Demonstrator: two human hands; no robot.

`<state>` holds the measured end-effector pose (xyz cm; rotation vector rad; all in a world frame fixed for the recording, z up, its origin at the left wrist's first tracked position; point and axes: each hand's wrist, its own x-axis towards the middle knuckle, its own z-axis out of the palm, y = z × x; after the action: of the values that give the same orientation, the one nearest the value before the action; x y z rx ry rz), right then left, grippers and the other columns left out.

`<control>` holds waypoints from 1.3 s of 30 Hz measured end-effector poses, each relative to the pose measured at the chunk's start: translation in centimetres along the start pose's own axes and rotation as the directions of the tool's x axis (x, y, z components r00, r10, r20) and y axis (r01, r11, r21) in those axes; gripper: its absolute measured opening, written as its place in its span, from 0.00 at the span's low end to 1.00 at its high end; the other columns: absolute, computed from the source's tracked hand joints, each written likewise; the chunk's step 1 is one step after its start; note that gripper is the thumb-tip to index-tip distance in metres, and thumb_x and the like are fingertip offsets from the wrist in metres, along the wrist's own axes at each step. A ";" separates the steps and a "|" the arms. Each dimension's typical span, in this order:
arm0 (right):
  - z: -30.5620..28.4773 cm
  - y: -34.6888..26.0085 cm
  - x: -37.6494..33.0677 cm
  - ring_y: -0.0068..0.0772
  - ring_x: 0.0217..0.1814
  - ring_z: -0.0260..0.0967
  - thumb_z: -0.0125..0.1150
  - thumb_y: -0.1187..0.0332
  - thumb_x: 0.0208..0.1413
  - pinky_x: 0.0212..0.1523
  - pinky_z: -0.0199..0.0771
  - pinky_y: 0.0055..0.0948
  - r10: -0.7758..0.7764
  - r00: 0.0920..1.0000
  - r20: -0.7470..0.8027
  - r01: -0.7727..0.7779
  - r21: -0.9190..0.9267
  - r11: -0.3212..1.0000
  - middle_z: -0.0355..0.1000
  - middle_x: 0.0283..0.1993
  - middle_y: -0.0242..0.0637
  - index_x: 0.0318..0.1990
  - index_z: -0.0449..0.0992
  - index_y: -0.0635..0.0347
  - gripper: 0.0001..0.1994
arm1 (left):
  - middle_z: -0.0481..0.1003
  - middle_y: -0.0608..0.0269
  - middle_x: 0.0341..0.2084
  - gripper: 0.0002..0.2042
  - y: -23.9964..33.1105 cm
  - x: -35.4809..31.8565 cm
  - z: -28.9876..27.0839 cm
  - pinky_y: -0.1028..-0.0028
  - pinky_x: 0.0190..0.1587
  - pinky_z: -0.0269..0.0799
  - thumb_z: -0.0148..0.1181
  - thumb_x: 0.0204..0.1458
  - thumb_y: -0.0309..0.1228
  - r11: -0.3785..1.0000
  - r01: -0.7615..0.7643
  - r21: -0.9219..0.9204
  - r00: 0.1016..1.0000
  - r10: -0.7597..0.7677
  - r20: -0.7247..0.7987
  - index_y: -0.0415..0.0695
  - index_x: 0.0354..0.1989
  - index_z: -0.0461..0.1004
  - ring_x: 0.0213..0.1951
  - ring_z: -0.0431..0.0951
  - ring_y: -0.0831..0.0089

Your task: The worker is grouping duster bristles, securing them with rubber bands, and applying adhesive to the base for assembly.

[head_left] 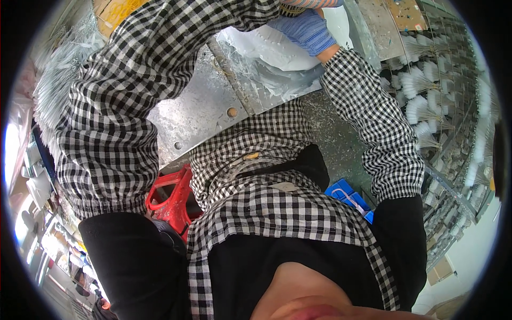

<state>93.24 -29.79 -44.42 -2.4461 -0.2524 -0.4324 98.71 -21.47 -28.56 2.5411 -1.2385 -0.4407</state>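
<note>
At the top edge my right hand (303,31), in a blue knitted glove, reaches over a heap of smooth white paste (266,49). My left hand (313,3) meets it there, in a glove with orange and grey stripes, mostly cut off by the frame. The two hands overlap or lie very close together. Their fingers are hidden, so whatever they may hold does not show. Beneath the paste is a smeared, glossy sheet or tray (290,88) on the metal worktop (200,109).
Clear bristle bundles (66,80) stand left of my left arm, with yellow bristles (120,13) beyond. A rack of white brushes (426,106) fills the right side. A red plastic stool (170,197) and a blue object (349,197) are low down beside my body.
</note>
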 end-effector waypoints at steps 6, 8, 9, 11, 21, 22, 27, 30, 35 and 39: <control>0.0 1.1 -1.1 0.43 0.76 0.56 0.54 0.41 0.64 0.74 0.58 0.45 0.040 0.997 0.067 -0.030 -0.137 0.990 0.58 0.76 0.39 0.72 0.60 0.45 0.34 | 0.82 0.44 0.34 0.21 -1.0 0.4 -1.1 0.56 0.45 0.78 0.55 0.52 0.44 0.984 -0.162 -0.079 0.980 0.170 0.107 0.39 0.38 0.84 0.40 0.84 0.50; 1.6 1.6 -0.3 0.43 0.77 0.54 0.54 0.41 0.64 0.74 0.57 0.44 -0.017 0.997 0.073 0.026 -0.134 0.991 0.56 0.77 0.39 0.73 0.58 0.45 0.35 | 0.82 0.44 0.34 0.21 -1.7 -0.4 -1.6 0.56 0.45 0.78 0.55 0.52 0.44 0.985 -0.129 -0.115 0.980 0.145 0.135 0.39 0.38 0.84 0.40 0.84 0.51; 2.3 1.7 0.0 0.42 0.77 0.53 0.54 0.41 0.64 0.75 0.56 0.44 -0.062 0.995 0.080 0.074 -0.144 0.987 0.55 0.77 0.39 0.74 0.57 0.45 0.35 | 0.82 0.44 0.33 0.21 -1.9 -0.9 -1.6 0.57 0.45 0.78 0.55 0.53 0.44 0.989 -0.119 -0.089 0.984 0.129 0.125 0.39 0.38 0.85 0.40 0.84 0.51; 0.0 0.7 -0.9 0.42 0.78 0.52 0.53 0.41 0.64 0.75 0.55 0.44 0.039 0.994 0.103 -0.025 -0.137 0.990 0.54 0.78 0.38 0.74 0.56 0.44 0.35 | 0.82 0.44 0.33 0.21 -1.3 -0.5 -1.6 0.57 0.44 0.78 0.55 0.53 0.44 0.983 -0.164 -0.083 0.980 0.172 0.100 0.39 0.37 0.85 0.39 0.84 0.52; 0.7 0.3 -0.8 0.42 0.78 0.53 0.55 0.41 0.63 0.75 0.55 0.44 0.070 0.992 0.103 -0.042 -0.248 0.968 0.55 0.77 0.39 0.74 0.57 0.46 0.36 | 0.83 0.45 0.33 0.21 -1.5 -0.4 -2.1 0.57 0.47 0.78 0.55 0.52 0.45 0.988 -0.144 -0.060 0.965 0.154 0.212 0.39 0.39 0.84 0.41 0.84 0.52; 1.0 0.4 -0.7 0.42 0.78 0.53 0.55 0.41 0.63 0.75 0.55 0.44 0.068 0.992 0.102 -0.041 -0.249 0.968 0.55 0.77 0.39 0.74 0.57 0.46 0.36 | 0.83 0.46 0.34 0.21 -1.6 -0.5 -1.6 0.57 0.47 0.78 0.55 0.52 0.44 0.989 -0.132 -0.066 0.982 0.140 0.126 0.39 0.39 0.84 0.41 0.84 0.52; 2.7 7.6 -4.1 0.31 0.59 0.73 0.68 0.46 0.57 0.59 0.74 0.31 0.106 0.992 0.069 -0.036 -0.650 0.759 0.75 0.60 0.35 0.62 0.70 0.54 0.32 | 0.83 0.47 0.35 0.21 -0.6 0.1 -1.2 0.58 0.47 0.77 0.54 0.53 0.44 0.981 -0.166 -0.102 0.984 0.172 0.052 0.38 0.41 0.84 0.41 0.84 0.52; 2.7 9.6 -3.5 0.30 0.61 0.70 0.60 0.45 0.62 0.62 0.71 0.32 0.284 0.946 0.156 -0.231 -0.290 0.929 0.73 0.62 0.34 0.64 0.70 0.53 0.29 | 0.83 0.46 0.37 0.22 -0.6 -0.5 -2.3 0.58 0.48 0.77 0.54 0.54 0.44 0.982 -0.139 -0.128 0.965 0.163 0.203 0.37 0.42 0.83 0.42 0.84 0.53; 3.1 3.3 -2.5 0.31 0.64 0.69 0.54 0.44 0.66 0.65 0.68 0.34 0.146 0.970 0.197 0.018 -0.650 0.760 0.72 0.64 0.35 0.65 0.69 0.52 0.28 | 0.83 0.45 0.37 0.22 -2.1 -0.7 -0.7 0.58 0.47 0.77 0.54 0.54 0.44 0.998 -0.063 -0.020 0.991 0.065 0.117 0.37 0.42 0.83 0.43 0.84 0.53; -2.9 -4.3 0.1 0.30 0.65 0.68 0.52 0.44 0.67 0.66 0.67 0.34 0.502 0.831 0.239 -0.425 -0.310 0.851 0.72 0.64 0.35 0.66 0.69 0.51 0.28 | 0.83 0.45 0.38 0.22 -0.7 -0.3 -2.3 0.57 0.47 0.78 0.54 0.54 0.44 0.986 -0.135 -0.101 0.973 0.151 0.176 0.37 0.44 0.83 0.43 0.84 0.52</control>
<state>91.41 -28.28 -39.83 -2.6943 0.2945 0.1554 99.96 -20.56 -26.64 2.3608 -1.4221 -0.6928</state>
